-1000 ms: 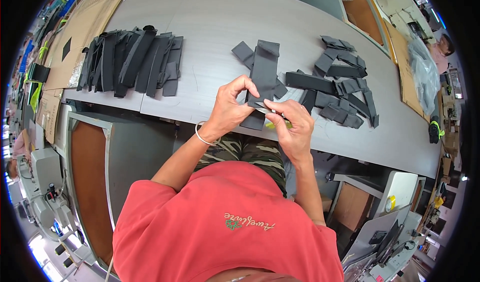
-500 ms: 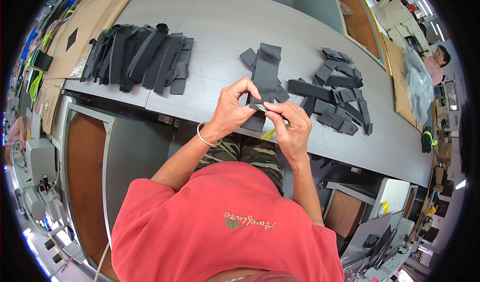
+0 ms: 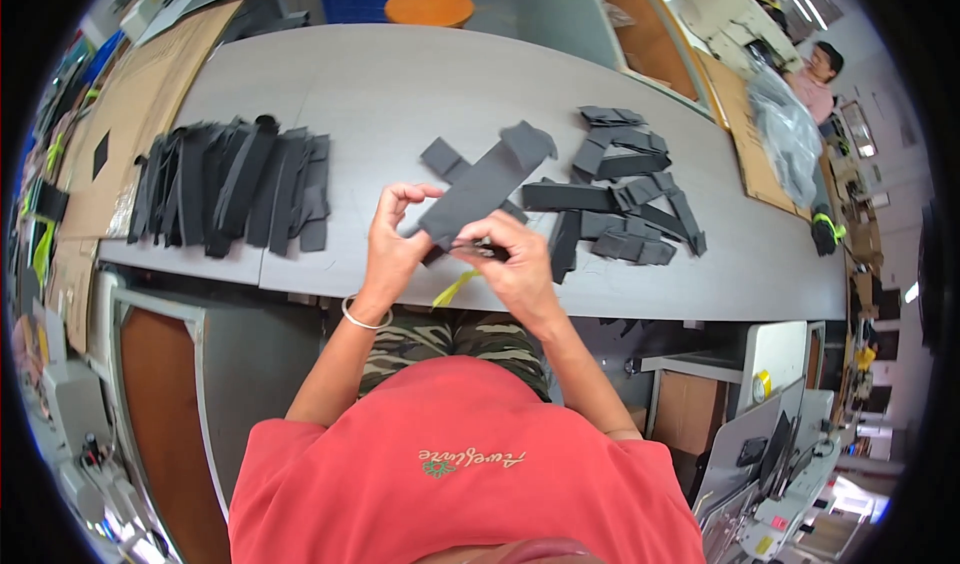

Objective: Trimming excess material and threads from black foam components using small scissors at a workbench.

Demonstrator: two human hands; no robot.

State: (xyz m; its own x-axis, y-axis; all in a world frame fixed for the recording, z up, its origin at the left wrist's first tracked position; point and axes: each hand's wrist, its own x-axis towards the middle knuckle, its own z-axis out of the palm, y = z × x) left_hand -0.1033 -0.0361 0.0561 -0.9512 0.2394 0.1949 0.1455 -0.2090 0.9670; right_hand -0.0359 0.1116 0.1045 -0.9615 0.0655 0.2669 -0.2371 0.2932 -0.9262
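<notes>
A dark grey fabric strip slants up and to the right over the near middle of the table. My left hand is closed at its lower end, pinching it between thumb and fingers. Against that same end, my right hand is closed round small thread snips, mostly covered by the fingers. A yellow-green ribbon dangles beneath the right hand. Another short grey piece lies behind the strip, on the table.
Stacked dark strips lie on the left of the grey table. Folded strips with buckle-like parts are heaped at right. An orange round stool stands beyond the far edge. A person in pink is at the far right.
The strip has turned from nearly upright to slanting right. My right hand has tilted, and the snips' shiny metal now shows less. The whole view has shifted.
</notes>
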